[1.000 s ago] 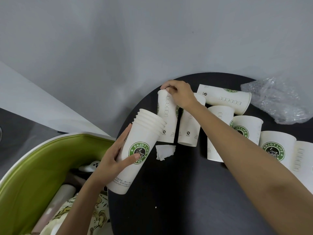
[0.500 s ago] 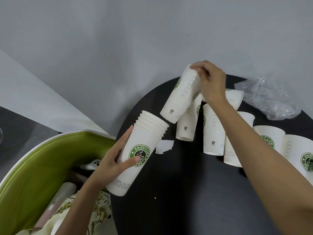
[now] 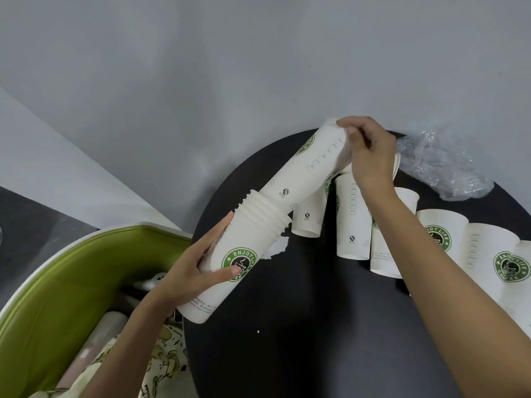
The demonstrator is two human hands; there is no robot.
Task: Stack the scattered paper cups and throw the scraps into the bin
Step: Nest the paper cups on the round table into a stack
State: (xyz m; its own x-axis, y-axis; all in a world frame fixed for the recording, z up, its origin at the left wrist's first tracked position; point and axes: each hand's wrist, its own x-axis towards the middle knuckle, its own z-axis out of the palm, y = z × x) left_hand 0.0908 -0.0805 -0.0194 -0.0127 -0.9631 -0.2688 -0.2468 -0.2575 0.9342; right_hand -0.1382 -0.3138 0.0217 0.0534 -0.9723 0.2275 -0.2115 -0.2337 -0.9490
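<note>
Paper cup (image 3: pixel 310 168) pinched by right hand (image 3: pixel 370 150), entering stack (image 3: pixel 238 254) gripped by left hand (image 3: pixel 186 271)

On the desk (image 3: pixel 316 326), loose cups (image 3: pixel 353 225) lie in a row at right, a plastic wrapper (image 3: pixel 439 168) behind them, a paper scrap (image 3: pixel 277 248) left of them, the bin (image 3: pixel 71 282) beside the desk's left edge.

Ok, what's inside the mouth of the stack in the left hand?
A paper cup, base-first, held by the right hand. How deep it sits is hidden by the stack.
</note>
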